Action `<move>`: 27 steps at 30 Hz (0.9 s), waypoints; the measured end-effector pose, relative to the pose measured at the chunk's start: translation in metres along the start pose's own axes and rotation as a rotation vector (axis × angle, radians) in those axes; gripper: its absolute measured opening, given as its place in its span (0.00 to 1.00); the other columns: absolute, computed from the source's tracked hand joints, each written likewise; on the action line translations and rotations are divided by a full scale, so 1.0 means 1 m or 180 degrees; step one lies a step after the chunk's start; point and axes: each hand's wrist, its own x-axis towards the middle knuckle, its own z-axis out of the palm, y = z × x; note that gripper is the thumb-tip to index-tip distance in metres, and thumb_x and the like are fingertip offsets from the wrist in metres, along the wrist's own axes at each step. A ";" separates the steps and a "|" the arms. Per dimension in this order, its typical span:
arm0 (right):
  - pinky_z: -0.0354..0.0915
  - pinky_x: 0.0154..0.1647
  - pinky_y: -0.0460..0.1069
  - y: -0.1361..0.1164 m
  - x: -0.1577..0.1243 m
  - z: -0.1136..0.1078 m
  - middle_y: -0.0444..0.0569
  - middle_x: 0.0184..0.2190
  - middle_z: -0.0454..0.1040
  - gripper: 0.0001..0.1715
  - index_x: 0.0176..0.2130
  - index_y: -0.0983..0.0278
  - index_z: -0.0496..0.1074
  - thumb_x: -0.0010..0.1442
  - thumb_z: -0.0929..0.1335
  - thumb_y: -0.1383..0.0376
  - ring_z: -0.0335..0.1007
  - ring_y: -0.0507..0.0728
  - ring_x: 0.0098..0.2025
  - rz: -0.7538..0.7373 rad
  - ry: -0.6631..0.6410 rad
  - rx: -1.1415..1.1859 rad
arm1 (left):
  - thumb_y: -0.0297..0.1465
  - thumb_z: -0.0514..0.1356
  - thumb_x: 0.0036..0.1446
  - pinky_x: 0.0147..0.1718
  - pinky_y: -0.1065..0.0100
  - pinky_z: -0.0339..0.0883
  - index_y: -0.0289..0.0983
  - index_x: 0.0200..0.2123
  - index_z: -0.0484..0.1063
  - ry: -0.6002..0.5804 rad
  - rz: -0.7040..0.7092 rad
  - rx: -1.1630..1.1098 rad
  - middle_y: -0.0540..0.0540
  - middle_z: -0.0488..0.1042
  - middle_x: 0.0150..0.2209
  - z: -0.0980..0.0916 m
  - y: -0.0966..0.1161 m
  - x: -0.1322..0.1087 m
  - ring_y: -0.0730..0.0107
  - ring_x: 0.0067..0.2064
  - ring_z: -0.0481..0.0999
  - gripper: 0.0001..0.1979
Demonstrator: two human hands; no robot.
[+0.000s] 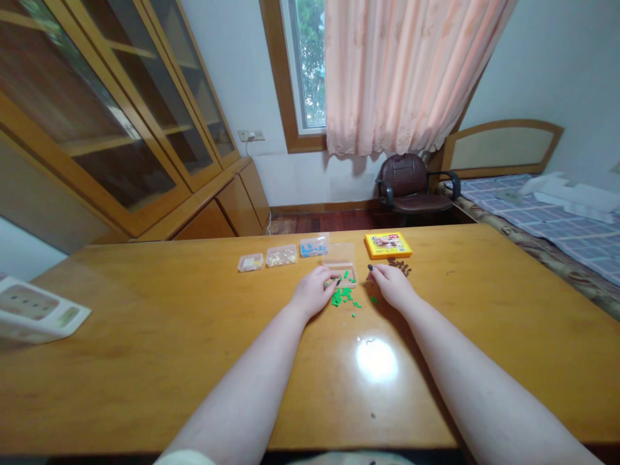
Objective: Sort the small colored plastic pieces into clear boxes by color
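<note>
My left hand (pixel 312 294) is at the left side of an open clear plastic box (pixel 352 281), its fingers curled together. A tiny dark spot shows at its fingertips, too small to name. Small green building bricks (pixel 345 294) lie in the box and in a loose pile on the table just in front of it. To the right, my right hand (pixel 393 285) pinches a small black piece (pixel 371 267) between thumb and finger. Brown bricks (pixel 401 266) are heaped just behind that hand, partly hidden by it.
Clear boxes with blue bricks (pixel 314 248), pale bricks (pixel 281 257) and other small pieces (pixel 250 262) stand at the back left. A yellow box (pixel 388 245) lies near the table's (pixel 194 336) far edge. A white object (pixel 41 310) stands at far left.
</note>
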 end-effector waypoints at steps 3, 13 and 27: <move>0.56 0.33 0.47 0.007 0.005 -0.001 0.52 0.30 0.74 0.21 0.29 0.66 0.72 0.61 0.56 0.61 0.67 0.56 0.34 0.0273 0.0285 -0.0347 | 0.32 0.53 0.59 0.44 0.68 0.65 0.40 0.42 0.73 -0.0211 0.0237 0.0098 0.47 0.73 0.40 0.000 0.001 -0.001 0.69 0.42 0.72 0.11; 0.59 0.28 0.47 0.009 0.004 0.012 0.49 0.24 0.73 0.22 0.28 0.66 0.71 0.60 0.57 0.56 0.66 0.55 0.26 0.0139 -0.0294 0.0753 | 0.36 0.60 0.54 0.40 0.69 0.64 0.43 0.39 0.76 -0.1367 0.1094 0.0197 0.48 0.75 0.38 0.005 0.018 -0.006 0.68 0.41 0.73 0.09; 0.57 0.29 0.46 0.002 0.001 0.010 0.48 0.24 0.72 0.21 0.28 0.65 0.72 0.60 0.58 0.56 0.67 0.55 0.28 0.0049 -0.0031 0.0406 | 0.32 0.57 0.57 0.41 0.70 0.65 0.42 0.36 0.76 -0.1011 0.0912 0.0247 0.49 0.75 0.37 0.006 0.015 -0.005 0.69 0.40 0.73 0.07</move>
